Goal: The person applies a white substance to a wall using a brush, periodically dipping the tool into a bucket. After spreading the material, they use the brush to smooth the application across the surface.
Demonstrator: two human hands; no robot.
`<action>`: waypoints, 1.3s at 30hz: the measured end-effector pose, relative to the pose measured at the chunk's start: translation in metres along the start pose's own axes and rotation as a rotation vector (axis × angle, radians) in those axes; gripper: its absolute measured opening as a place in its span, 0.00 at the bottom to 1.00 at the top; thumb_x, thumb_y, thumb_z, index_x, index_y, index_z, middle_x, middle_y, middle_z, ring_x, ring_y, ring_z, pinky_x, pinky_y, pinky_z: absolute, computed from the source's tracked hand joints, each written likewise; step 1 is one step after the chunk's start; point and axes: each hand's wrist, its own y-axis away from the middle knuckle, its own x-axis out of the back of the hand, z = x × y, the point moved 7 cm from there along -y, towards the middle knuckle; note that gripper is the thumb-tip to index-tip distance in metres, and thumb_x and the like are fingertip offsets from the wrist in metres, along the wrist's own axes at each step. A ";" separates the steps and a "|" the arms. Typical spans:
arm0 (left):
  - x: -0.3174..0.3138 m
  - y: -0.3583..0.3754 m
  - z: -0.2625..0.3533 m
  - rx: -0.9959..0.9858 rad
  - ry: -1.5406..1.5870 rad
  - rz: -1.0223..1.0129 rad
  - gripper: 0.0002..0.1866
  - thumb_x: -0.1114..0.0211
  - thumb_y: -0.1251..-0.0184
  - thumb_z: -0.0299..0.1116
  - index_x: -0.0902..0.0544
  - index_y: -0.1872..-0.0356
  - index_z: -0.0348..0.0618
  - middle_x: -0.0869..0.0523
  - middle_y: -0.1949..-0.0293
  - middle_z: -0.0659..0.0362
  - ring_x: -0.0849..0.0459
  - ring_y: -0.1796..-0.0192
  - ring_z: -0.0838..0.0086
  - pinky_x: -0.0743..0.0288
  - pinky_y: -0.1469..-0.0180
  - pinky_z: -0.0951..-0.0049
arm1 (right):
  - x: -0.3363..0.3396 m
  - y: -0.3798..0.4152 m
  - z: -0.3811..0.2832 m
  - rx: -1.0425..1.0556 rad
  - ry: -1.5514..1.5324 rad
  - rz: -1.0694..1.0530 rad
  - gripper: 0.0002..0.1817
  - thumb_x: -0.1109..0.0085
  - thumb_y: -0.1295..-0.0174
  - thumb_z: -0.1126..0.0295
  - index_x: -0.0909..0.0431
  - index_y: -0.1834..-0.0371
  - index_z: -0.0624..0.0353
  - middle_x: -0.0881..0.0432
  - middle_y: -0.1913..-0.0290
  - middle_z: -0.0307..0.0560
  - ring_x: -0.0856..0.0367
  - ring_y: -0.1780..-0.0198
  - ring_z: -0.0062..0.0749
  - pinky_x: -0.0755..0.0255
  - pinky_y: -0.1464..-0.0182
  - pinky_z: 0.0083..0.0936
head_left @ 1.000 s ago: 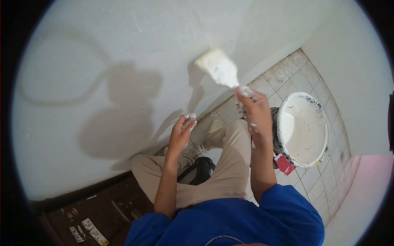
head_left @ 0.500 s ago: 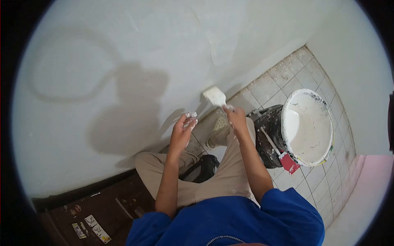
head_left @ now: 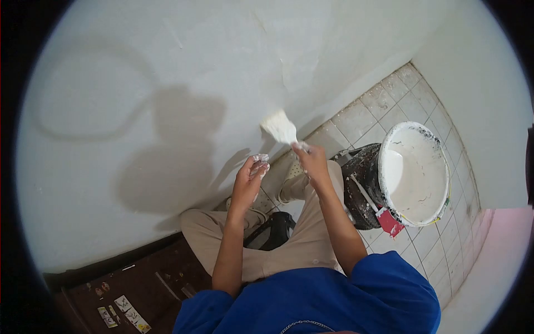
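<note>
My right hand (head_left: 312, 161) is closed round the handle of a wide paintbrush (head_left: 279, 127), its bristles coated white and close against the pale wall (head_left: 222, 61). My left hand (head_left: 248, 181) is raised to the left of the brush, fingers curled in and smeared with white. Something white shows at those fingertips, and I cannot tell what it is. To the right of my right hand stands a bucket (head_left: 389, 181), dark and paint-splashed outside, with white paint coating its inside.
A red-bladed tool (head_left: 389, 222) with a pale handle hangs against the bucket's side. Tiled floor (head_left: 356, 119) runs along the wall to the corner. At lower left is a dark brown panel (head_left: 161, 284) with stickers. My legs are bent, over a black object (head_left: 278, 229).
My right hand has moved the brush left and slightly up along the wall. The left hand stays nearly where it was, fingers still curled.
</note>
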 end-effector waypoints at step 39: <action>0.011 0.002 -0.001 -0.045 -0.014 0.012 0.13 0.43 0.30 0.28 0.25 0.48 0.35 0.19 0.53 0.57 0.22 0.49 0.76 0.30 0.44 0.76 | -0.005 -0.003 0.010 0.095 0.240 -0.034 0.15 0.40 0.36 0.61 0.18 0.72 0.64 0.31 0.85 0.31 0.37 0.82 0.13 0.44 0.78 0.20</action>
